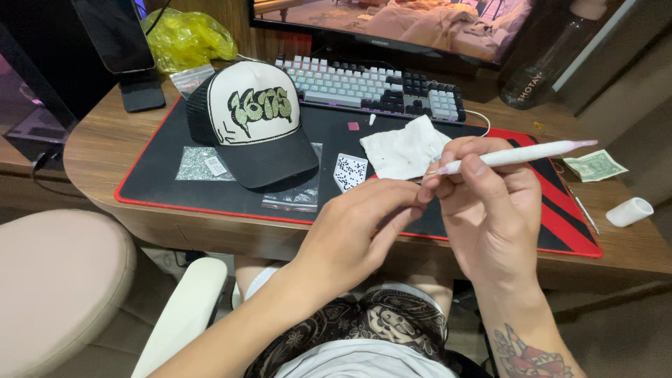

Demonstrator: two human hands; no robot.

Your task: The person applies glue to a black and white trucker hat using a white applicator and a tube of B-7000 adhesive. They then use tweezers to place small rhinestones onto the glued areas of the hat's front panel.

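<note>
My right hand [490,210] grips a white pen-shaped tool [521,154] with a pink end, held level above the desk mat. My left hand [364,224] pinches with thumb and forefinger at the tool's tip; whether something tiny sits between the fingers I cannot tell. A black and white trucker cap [252,129] with a sparkly green design lies on the black mat [161,182] with a red edge. A crumpled white tissue [402,147] and a small card of dark dots [350,170] lie beside the cap.
Clear bags of glitter stones [199,164] lie by the cap. A keyboard [371,87], monitor [392,24], dark bottle [539,66] and yellow bag [185,35] stand behind. A banknote [595,166] and white cap [628,211] lie right. A chair armrest [182,315] is lower left.
</note>
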